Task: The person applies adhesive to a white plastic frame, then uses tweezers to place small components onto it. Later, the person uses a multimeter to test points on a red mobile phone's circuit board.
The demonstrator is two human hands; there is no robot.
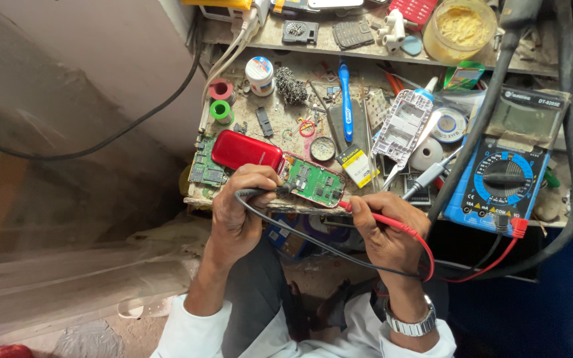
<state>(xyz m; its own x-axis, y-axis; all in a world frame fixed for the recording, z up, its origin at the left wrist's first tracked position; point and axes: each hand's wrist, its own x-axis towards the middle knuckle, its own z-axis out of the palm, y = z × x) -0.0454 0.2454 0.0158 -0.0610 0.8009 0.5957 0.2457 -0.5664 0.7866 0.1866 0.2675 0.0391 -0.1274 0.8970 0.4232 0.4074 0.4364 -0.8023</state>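
Closest to the person, a metal wristwatch (411,325) sits on the right wrist, and a red lead and a black lead loop across the lap. The right hand (387,233) has its grip clenched around the red probe (374,215), whose tip points at the near edge of the green circuit board (313,180). The left hand (239,211) is grasping the black probe (260,192), its tip touching the same board. That board lies at the front edge of the bench (280,132), partly tucked under a red phone shell (245,150). To the right rests a blue multimeter (505,176). Further back lie a white phone frame (402,126), a blue toothbrush (345,99), and green and red tape rolls (221,101). On the shelf behind stands a tub of yellow paste (460,28).
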